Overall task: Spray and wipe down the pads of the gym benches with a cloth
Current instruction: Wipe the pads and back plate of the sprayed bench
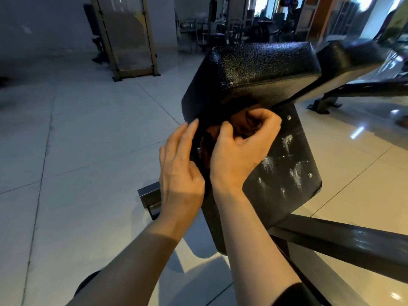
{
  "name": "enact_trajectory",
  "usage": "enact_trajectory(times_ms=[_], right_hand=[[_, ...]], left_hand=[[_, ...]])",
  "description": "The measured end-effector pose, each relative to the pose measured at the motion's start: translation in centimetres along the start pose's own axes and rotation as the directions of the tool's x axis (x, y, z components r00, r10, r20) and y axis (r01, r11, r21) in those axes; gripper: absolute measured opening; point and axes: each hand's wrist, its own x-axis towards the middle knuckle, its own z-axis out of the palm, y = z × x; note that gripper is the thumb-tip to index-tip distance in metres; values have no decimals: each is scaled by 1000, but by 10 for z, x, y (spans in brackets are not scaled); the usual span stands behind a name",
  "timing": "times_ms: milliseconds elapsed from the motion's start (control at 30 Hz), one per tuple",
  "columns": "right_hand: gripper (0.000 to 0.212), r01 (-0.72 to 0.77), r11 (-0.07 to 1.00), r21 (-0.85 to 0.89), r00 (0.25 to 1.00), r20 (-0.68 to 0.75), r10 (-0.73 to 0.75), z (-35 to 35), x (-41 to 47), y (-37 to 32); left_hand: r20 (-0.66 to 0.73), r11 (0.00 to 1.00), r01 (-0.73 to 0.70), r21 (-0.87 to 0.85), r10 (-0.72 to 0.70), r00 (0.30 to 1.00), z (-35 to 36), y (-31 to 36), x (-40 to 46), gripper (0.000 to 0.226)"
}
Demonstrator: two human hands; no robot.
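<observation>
Head view: right hand (240, 146) curled around cloth (241, 125), left hand (178, 164) flat against pad (260, 71).

Brown cloth (241, 127) against black pad (260, 69)

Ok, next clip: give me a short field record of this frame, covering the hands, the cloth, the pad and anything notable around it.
setting: gym floor of pale glossy tiles
pad: black textured vinyl bench pad, seen from its end
cloth: dark brown bunched cloth, pressed to the pad's lower edge
right hand: fingers curled round the cloth
left hand: fingers straight, resting on the pad's left edge
panel: black underside board with whitish smears and screws
frame: black steel bench bar at lower right
spray bottle: not in view
</observation>
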Motion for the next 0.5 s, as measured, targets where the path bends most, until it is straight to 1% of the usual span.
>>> enact_trajectory(times_ms=[67, 100, 167, 233, 267, 300, 333, 400, 433, 467, 500], right_hand=[[39, -6, 1000, 13, 999, -38, 7, -1, 3, 0], [39, 3, 1000, -2, 1000, -29, -3, 0, 3, -1], [40, 14, 998, -63, 998, 62, -10, 4, -3, -1], [40, -68, 990, -121, 976, 198, 91, 5, -13, 2], [40, -125, 981, -149, 962, 224, 157, 3, -16, 5], [39, -174, 972, -160, 958, 201, 204, 1, -19, 7], [39, -201, 970, -139, 965, 140, 220, 0, -20, 7], [39, -171, 984, -46, 985, 23, 173, 4, -22, 2], [39, -138, 990, -26, 990, 16, 138, 8, -24, 0], [38, -117, 993, -34, 992, 42, 118, 13, -26, 0], [37, -130, 990, -59, 986, 93, 135, 17, -27, 4]], left_hand=[[32, 999, -39, 28, 38, 999, -6, 4, 1, 74], [43, 998, -53, 39, 51, 998, -9, 5, 1, 75], [55, 998, -50, 42, 48, 997, -12, 6, 2, 78], [49, 1000, -7, 31, 5, 999, -17, 6, 3, 80], [42, 999, 18, 30, -20, 999, -19, 6, 4, 80], [33, 999, 38, 33, -39, 999, -19, 6, 5, 80], [23, 998, 50, 36, -51, 998, -20, 5, 7, 80], [13, 998, 48, 35, -48, 999, -19, 3, 10, 78], [13, 999, 40, 32, -41, 999, -18, 0, 10, 75], [12, 999, 41, 27, -41, 999, -17, -3, 11, 72], [7, 998, 62, 19, -62, 998, -17, -7, 11, 69]])
